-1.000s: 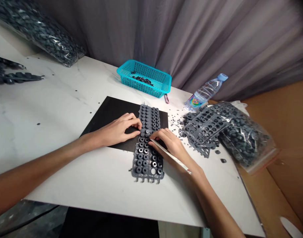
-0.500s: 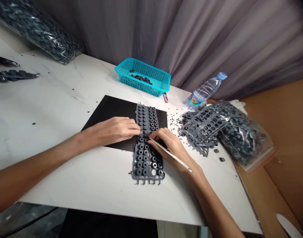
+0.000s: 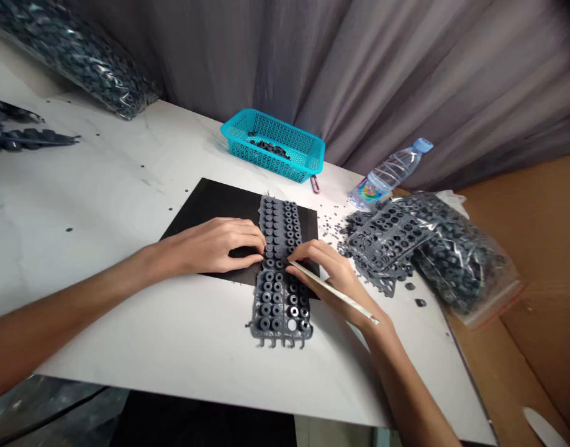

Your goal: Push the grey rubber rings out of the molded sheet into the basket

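Observation:
A long dark grey moulded sheet [image 3: 266, 295] with rows of round, ring-like rubber parts lies lengthwise in front of me, its far half over a black mat [image 3: 220, 198]. My left hand [image 3: 224, 245] holds the sheet's left edge with curled fingertips, thumb and forefinger a little apart. Pinched in my right hand [image 3: 329, 267] is a thin, white, pencil-like stick [image 3: 334, 292], its tip at the right-hand rows. The exact contact of the tip is hidden by the fingers. One hole near the sheet's close end shows white through it.
A turquoise basket [image 3: 273, 146] holding some dark parts stands at the back, beside a small pink tool [image 3: 315, 184]. To the right are a water bottle [image 3: 390, 174], stacked grey sheets [image 3: 378, 248] and a bag of parts [image 3: 462, 261]. Another full bag [image 3: 89, 62] lies back left. Small dark bits dot the white table [image 3: 173, 347].
My right hand and the stick have shifted slightly right along the sheet. My left thumb and forefinger have spread a little apart. The whole view has drifted slightly.

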Motion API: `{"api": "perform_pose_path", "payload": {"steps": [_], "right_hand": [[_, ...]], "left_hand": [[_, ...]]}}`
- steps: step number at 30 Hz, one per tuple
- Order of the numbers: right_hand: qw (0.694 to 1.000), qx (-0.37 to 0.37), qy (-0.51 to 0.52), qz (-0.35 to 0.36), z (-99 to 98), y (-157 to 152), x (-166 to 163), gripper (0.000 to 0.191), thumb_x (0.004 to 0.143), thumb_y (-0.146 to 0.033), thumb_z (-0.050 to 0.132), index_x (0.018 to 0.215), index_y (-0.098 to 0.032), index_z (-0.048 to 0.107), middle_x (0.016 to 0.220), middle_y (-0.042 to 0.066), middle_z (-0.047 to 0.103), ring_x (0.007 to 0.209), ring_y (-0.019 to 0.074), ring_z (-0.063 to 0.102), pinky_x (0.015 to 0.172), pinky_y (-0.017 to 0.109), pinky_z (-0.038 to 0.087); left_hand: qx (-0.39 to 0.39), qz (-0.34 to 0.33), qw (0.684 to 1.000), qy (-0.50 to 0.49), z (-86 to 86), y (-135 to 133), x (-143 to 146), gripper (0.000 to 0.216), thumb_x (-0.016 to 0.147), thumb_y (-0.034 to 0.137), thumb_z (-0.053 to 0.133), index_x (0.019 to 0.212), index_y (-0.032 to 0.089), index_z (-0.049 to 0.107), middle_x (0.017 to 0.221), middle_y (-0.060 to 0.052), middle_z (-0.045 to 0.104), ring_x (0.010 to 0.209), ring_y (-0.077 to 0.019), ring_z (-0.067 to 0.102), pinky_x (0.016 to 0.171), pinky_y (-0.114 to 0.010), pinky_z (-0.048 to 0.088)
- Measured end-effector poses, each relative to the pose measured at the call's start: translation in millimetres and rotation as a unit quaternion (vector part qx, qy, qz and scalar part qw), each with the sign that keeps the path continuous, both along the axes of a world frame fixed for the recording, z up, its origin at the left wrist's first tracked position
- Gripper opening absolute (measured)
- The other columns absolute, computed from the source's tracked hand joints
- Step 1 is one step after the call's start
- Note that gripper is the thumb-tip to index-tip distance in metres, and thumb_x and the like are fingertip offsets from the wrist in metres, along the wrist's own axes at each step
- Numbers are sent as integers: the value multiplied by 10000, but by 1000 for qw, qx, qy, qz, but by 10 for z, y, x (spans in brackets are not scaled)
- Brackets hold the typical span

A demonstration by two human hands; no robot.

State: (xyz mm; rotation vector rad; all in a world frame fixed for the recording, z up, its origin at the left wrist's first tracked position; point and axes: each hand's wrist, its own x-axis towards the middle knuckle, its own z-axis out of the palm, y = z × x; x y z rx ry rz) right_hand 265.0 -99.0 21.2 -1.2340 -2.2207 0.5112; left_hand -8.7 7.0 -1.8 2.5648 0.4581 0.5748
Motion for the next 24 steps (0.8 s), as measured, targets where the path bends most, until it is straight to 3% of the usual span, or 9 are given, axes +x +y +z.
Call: {"api": "perform_pose_path", "payload": {"steps": [4, 7, 15, 24], "right_hand": [[1000, 8, -22, 17, -27, 16, -6, 111, 1068, -330, 651, 1126, -237, 669, 1108, 80, 721, 1012, 240, 669, 919, 378, 547], [999, 15, -43, 21, -75, 33, 0, 136, 1067, -354, 651, 1136, -238, 673, 1099, 84, 724, 1004, 245, 661, 899, 375, 546], [998, 32, -59, 22, -111, 43, -7, 186, 1086, -391, 612, 1128, -220, 673, 1075, 81, 722, 991, 238, 643, 887, 365, 538], [992, 92, -89, 18, -188, 85, -30, 207, 1094, -390, 592, 1085, -202, 678, 1008, 86, 737, 925, 236, 646, 821, 352, 549]], "left_hand": [[66, 19, 997, -18, 12, -60, 45, 180, 1047, 357, 627, 1088, 228, 747, 1094, -39, 787, 1047, -225, 706, 1003, -385, 512], [73, 45, 996, -18, 27, -164, 114, 251, 1045, 457, 633, 1064, 218, 710, 1066, -41, 761, 1000, -226, 680, 973, -391, 503], [9, 96, 994, 49, -5, -313, 196, 425, 1001, 588, 647, 1238, 236, 633, 1214, -51, 660, 1129, -261, 628, 985, -402, 487], [-70, 115, 990, 49, -19, -283, 203, 426, 955, 614, 691, 1138, 243, 593, 1134, -29, 631, 1066, -242, 599, 911, -369, 478]]}}
